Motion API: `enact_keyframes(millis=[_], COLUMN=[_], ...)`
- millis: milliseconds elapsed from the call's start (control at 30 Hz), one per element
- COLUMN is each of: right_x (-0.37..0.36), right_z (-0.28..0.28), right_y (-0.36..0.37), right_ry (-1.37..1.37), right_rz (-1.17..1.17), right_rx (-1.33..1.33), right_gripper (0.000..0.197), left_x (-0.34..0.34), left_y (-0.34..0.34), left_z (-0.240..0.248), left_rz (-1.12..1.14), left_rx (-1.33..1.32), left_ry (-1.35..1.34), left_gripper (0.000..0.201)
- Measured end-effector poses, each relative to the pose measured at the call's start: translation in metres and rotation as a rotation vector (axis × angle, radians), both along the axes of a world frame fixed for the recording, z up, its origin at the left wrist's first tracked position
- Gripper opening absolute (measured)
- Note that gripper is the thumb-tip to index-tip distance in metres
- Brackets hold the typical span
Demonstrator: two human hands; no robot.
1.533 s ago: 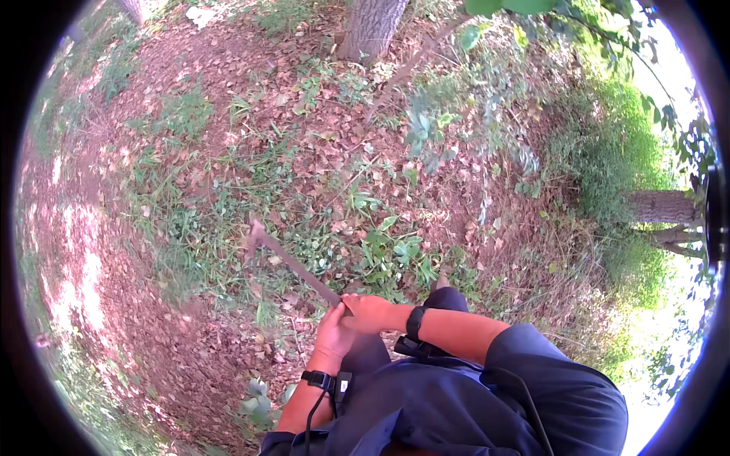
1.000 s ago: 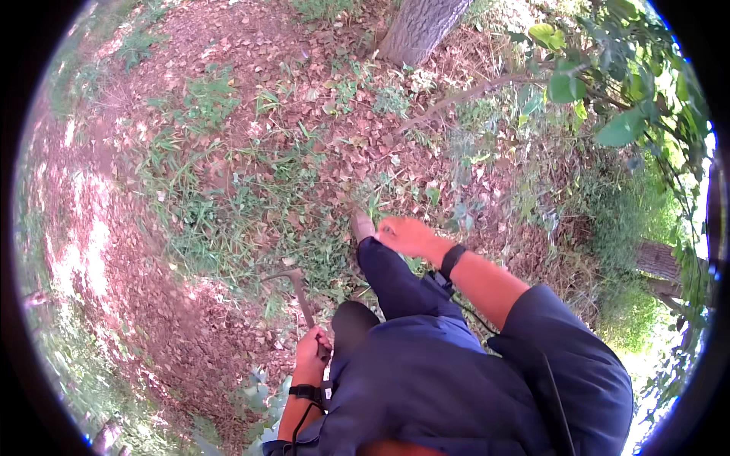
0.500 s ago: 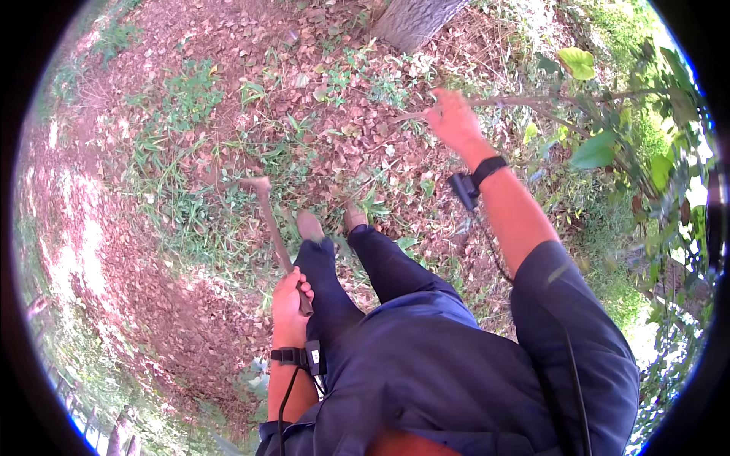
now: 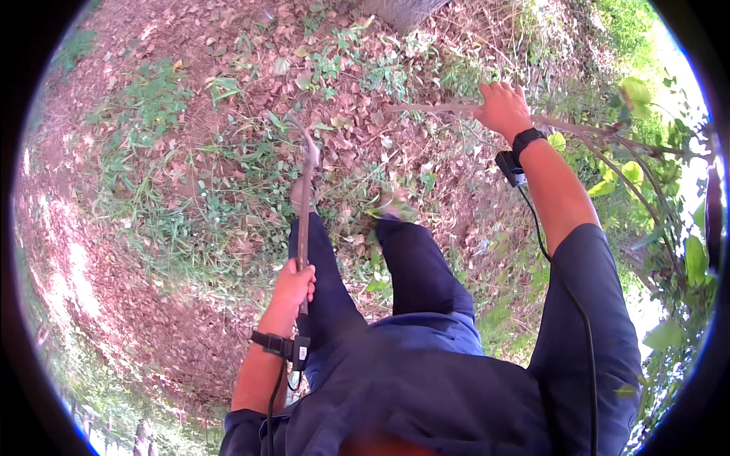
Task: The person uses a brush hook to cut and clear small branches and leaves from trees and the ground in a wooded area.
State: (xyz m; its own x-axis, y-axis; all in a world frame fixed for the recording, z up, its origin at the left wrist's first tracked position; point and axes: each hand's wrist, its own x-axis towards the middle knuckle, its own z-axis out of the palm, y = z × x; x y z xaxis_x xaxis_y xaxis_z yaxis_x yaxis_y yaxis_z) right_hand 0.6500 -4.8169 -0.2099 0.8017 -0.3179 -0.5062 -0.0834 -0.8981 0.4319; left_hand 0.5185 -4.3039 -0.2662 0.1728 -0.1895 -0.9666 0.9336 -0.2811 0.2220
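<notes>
My left hand (image 4: 292, 287) is closed around the lower handle of a sickle (image 4: 306, 205) with a long wooden shaft. The tool points up and away from me, over my left leg, and its thin curved head bends to the left above the grass. Out to the right, my right hand (image 4: 505, 111) is closed over a thin bare branch (image 4: 433, 108), back of the hand upward. On both sides of the hand the branch sticks out, running right into leafy stems (image 4: 631, 182). The fingertips are partly hidden under the hand.
A tree trunk (image 4: 403, 11) stands at the top edge. Dry leaves and green weeds (image 4: 156, 99) cover the ground. Leafy branches crowd the right side. My feet stand among the plants, and cables run along both forearms.
My right hand has moved right along the branch. The sickle has swung more upright, its head shifting up and right. My right leg has moved a little right.
</notes>
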Motion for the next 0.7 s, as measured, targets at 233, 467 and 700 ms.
enact_keyframes(millis=[233,467,700], right_x=[-0.024,-0.072,-0.11], right_z=[-0.045,-0.069,-0.078], right_y=[-0.077,-0.149,-0.145], right_ry=[0.205,0.027,0.049], right_rz=[-0.019,0.105,-0.018], right_rx=[0.003,0.167,0.094], right_gripper=[0.04,0.04,0.038], left_x=[0.056,0.04,0.01], left_y=[-0.086,-0.193,-0.225], left_z=[-0.073,-0.117,-0.143], left_rz=[-0.146,-0.112,-0.349], left_rx=[0.082,0.066,0.134], left_ry=[-0.198,-0.296,-0.382], left_gripper=[0.02,0.022,0.031])
